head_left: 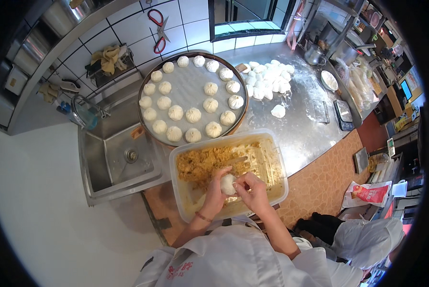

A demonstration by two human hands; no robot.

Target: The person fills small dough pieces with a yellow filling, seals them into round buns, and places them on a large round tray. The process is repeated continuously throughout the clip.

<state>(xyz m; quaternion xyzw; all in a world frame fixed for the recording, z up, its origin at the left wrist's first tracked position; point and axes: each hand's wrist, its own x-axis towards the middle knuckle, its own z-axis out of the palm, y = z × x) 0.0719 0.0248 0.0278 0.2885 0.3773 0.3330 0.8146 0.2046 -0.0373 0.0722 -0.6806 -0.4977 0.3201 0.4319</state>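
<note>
A small white bun (228, 184) sits between my two hands, above a clear plastic tub (180, 196). My left hand (215, 191) cups it from the side, while the fingers of my right hand (253, 190) pinch its dough edge. Brownish-yellow filling (200, 165) lies in the tub, mostly to the left, and a spreading stick (238, 160) rests in it. Just beyond stands a large round steamer tray (186, 88) with pleated buns (193, 115) arranged around its lined surface. Flattened dough rounds (269, 79) lie piled right of the tray, with one single round (278, 111) nearer.
A steel sink (104, 162) with a tap is on the left. On the floured steel counter (296, 138) stand a white bowl (329, 80), a scale (344, 115) and a metal pot (315, 55). Scissors (163, 36) hang on the tiled wall. Another person (367, 237) is at lower right.
</note>
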